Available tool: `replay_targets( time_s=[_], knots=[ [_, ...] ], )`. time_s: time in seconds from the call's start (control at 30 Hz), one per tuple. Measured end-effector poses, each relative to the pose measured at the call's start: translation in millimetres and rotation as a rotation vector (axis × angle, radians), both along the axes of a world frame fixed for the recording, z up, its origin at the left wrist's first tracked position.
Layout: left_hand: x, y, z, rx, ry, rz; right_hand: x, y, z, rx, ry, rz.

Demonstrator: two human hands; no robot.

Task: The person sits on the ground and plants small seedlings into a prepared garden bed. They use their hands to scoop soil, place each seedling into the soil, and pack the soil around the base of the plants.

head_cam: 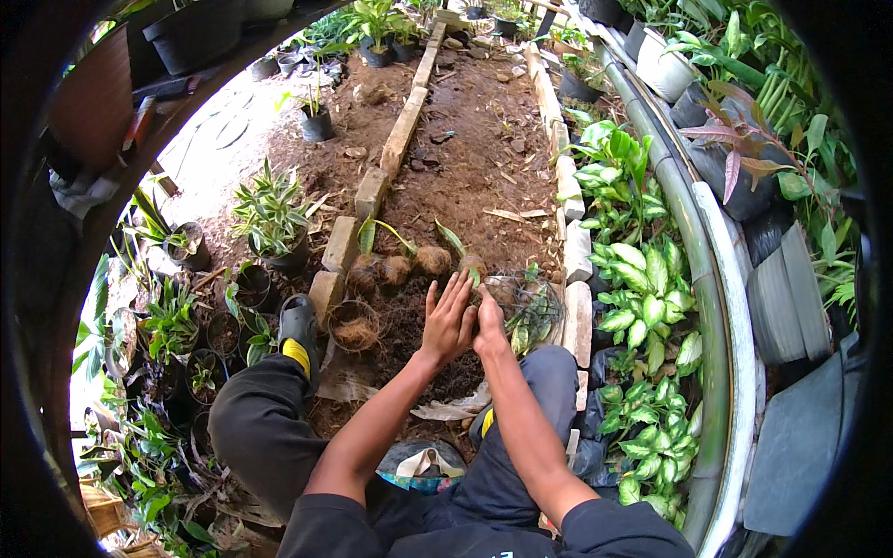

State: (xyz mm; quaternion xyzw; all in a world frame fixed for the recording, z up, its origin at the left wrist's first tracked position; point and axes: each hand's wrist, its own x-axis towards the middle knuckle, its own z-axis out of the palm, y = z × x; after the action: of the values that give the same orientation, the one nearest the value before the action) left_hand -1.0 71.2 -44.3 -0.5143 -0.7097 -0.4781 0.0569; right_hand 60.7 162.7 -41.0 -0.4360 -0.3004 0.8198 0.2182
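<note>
My left hand (448, 319) and my right hand (490, 322) meet palm to palm over a heap of dark soil (411, 328). The left fingers are stretched out; the right fingers are mostly hidden. Whether something lies between the palms cannot be seen. A green leaf shows just past the fingertips, by a fibre-wrapped root ball (474, 264). More brown root balls lie in a row to its left, among them a larger one (432, 260) with a leafy stem. Left of the soil stands a round pot (354, 326) holding coconut fibre.
Wooden and brick edging (401, 132) runs along the dirt bed (481, 153). Right of my hands lies a netted bundle of variegated leaves (534, 314). Potted plants (274, 216) crowd the left; variegated foliage (649, 279) and a bamboo rail (680, 230) line the right.
</note>
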Motion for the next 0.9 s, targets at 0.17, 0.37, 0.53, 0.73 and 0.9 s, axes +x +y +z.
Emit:
replay_targets(
  time_s=[0.17, 0.37, 0.53, 0.73, 0.9],
  knots=[
    [-8, 25, 14, 0.132, -0.890, -0.202, -2, 11, 3, 0.377, -0.095, -0.095],
    [-17, 39, 20, -0.068, -1.377, 0.102, -9, -9, 10, 0.686, -0.135, -0.006],
    [-14, 37, 8, 0.040, -1.287, 0.061, -9, -8, 14, 0.725, -0.025, 0.161],
    [-14, 30, 9, -0.031, -1.412, 0.069, -8, -3, 9, 0.914, -0.169, 0.286],
    [-15, 26, 17, 0.161, -1.829, -0.034, -4, -8, 17, 0.960, -0.286, 0.123]
  ],
)
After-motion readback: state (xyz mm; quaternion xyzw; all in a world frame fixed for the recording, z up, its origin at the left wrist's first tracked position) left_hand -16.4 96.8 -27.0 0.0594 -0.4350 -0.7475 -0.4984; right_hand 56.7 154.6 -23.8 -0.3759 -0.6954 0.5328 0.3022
